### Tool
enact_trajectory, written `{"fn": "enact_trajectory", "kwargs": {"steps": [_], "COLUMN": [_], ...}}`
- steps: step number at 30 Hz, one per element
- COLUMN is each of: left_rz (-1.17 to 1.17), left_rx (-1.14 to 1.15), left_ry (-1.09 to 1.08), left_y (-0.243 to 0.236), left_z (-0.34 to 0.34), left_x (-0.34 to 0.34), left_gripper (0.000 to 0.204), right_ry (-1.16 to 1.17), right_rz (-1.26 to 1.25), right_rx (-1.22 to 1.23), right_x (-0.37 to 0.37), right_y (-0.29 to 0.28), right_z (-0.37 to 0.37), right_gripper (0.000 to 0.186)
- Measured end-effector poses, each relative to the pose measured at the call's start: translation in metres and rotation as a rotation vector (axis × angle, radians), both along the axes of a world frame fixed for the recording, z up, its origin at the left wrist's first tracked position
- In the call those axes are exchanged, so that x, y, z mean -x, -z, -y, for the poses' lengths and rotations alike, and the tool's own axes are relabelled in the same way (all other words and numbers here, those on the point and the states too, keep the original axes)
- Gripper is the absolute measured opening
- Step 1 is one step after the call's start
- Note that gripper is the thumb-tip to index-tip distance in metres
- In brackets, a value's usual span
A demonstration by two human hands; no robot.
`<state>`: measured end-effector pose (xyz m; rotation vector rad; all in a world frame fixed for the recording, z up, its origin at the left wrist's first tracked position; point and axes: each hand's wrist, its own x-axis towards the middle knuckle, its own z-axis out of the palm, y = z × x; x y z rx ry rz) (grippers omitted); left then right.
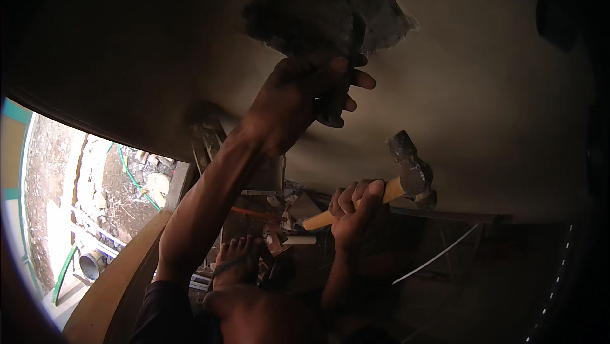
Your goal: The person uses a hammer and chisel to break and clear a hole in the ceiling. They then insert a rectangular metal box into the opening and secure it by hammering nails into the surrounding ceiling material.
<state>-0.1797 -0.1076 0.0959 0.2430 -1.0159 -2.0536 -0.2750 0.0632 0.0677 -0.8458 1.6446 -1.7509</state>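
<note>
Raised in front of me, my left hand [305,86] is closed around a dark chisel [331,112], some of its fingers showing past the far side. The chisel's upper end lies over a dark, rough-edged broken patch [305,10] in the pale wall [470,89]. In the dim light I cannot tell whether its tip touches. Lower and to the right, my right hand [357,212] grips a hammer [416,175] by its yellowish handle, thumb along the wood. The dark hammer head is tilted upward, apart from the chisel.
My bare-toed foot [235,261] with a dark strap is below, beside scattered debris [298,207]. A curved wooden edge [121,274] runs along the lower left. Past a bright opening lie rubble [152,182], a green hose [130,175] and a pipe end [91,266]. A white cable [435,255] slants at lower right.
</note>
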Motion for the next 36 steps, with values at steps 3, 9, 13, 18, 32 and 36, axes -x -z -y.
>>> {"fn": "enact_trajectory", "kwargs": {"steps": [3, 9, 13, 18, 32, 36], "left_rz": [-0.128, -0.207, -0.19, -0.153, -0.113, -0.127], "left_rx": [0.008, 0.026, 0.059, 0.078, 0.195, 0.222], "left_ry": [0.066, 0.108, 0.078, 0.008, -0.031, -0.017], "left_y": [0.003, 0.0, 0.002, -0.002, -0.01, -0.008], "left_z": [0.003, 0.007, 0.017, 0.029, 0.041, 0.044], "left_x": [0.003, 0.019, 0.026, 0.022, 0.028, 0.027], "left_gripper": [0.034, 0.028, 0.032, 0.032, 0.032, 0.031], "right_ry": [-0.012, -0.063, -0.03, 0.002, 0.064, -0.283], "right_rz": [-0.114, -0.519, -0.552, -0.568, -1.581, -1.547], "right_rx": [-0.025, 0.122, 0.14, 0.165, 0.037, 0.041], "right_x": [0.002, 0.012, 0.021, 0.021, 0.074, 0.067], "right_y": [-0.009, -0.02, -0.027, -0.031, -0.027, -0.049], "right_z": [0.0, 0.007, -0.003, 0.001, -0.003, 0.006], "right_gripper": [0.046, 0.039, 0.041, 0.045, 0.027, 0.039]}}
